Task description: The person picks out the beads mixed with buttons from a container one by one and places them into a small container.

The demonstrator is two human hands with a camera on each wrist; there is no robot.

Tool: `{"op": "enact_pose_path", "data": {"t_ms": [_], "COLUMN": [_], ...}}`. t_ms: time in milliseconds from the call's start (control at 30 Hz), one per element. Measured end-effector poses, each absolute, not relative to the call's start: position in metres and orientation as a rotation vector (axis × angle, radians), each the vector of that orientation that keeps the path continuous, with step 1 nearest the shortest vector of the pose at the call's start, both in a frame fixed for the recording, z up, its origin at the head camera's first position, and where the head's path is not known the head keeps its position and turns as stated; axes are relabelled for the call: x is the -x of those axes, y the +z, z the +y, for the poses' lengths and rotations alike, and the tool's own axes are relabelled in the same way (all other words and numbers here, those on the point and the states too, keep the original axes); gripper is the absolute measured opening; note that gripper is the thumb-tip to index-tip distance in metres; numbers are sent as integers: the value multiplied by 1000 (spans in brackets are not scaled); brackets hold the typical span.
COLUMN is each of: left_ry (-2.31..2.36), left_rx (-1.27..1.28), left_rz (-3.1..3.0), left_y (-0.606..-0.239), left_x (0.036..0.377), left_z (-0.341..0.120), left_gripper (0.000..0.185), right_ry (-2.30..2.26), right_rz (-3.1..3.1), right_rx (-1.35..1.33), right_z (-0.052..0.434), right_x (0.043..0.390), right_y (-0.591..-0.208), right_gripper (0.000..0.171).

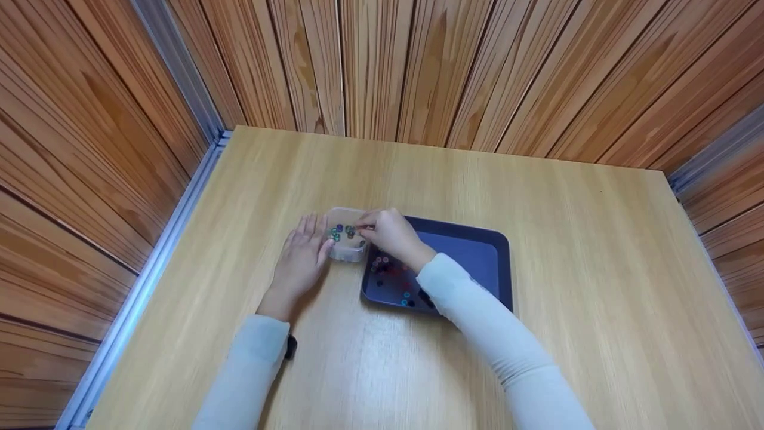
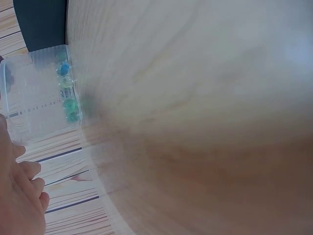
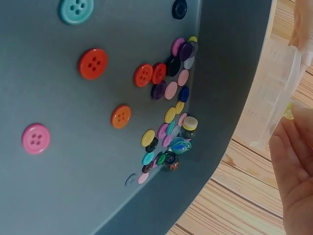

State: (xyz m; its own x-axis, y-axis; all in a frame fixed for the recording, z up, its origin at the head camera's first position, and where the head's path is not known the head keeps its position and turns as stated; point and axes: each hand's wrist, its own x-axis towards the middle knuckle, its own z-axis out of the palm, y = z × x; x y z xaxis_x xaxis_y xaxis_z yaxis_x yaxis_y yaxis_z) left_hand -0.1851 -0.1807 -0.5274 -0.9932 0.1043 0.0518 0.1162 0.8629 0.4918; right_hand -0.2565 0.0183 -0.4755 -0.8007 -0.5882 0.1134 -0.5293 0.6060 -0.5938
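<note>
A small clear plastic box (image 1: 346, 242) stands on the table just left of a dark blue tray (image 1: 477, 251). Several green and blue marbles (image 2: 68, 93) lie in the box (image 2: 34, 93). My left hand (image 1: 304, 254) lies flat with straight fingers against the box's left side. My right hand (image 1: 388, 233) hovers over the box, fingertips pinched together on a small yellowish piece (image 3: 288, 111), of which only an edge shows. In the tray's near left corner (image 3: 220, 122) lie many coloured buttons (image 3: 171, 90) and a swirled glass marble (image 3: 180, 145).
The wooden table (image 1: 537, 209) is walled by wood panelling at the back and sides, with a metal rail (image 1: 173, 209) along its left edge. The tray's right half (image 1: 471, 254) holds nothing.
</note>
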Motion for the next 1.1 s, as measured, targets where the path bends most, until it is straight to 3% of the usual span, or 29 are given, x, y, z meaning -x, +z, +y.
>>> {"op": "enact_pose_path", "data": {"t_ms": [133, 367, 633, 1100], "left_ry": [-789, -831, -843, -820], "left_rx": [170, 133, 114, 127], "left_rz": [-3007, -3040, -3066, -3053], "left_y": [-528, -527, -527, -528], "left_x": [186, 186, 186, 186], "left_z": [-180, -179, -180, -180], "left_gripper": [62, 63, 64, 63], "right_ry": [-1022, -1343, -1506, -1444], "right_rz": [2699, 2607, 2552, 2556], "right_rx": [910, 452, 187, 167], "right_z": [20, 33, 60, 72], "right_x": [258, 268, 280, 285], "right_y": [-476, -483, -495, -502], "right_gripper": [19, 19, 20, 20]}}
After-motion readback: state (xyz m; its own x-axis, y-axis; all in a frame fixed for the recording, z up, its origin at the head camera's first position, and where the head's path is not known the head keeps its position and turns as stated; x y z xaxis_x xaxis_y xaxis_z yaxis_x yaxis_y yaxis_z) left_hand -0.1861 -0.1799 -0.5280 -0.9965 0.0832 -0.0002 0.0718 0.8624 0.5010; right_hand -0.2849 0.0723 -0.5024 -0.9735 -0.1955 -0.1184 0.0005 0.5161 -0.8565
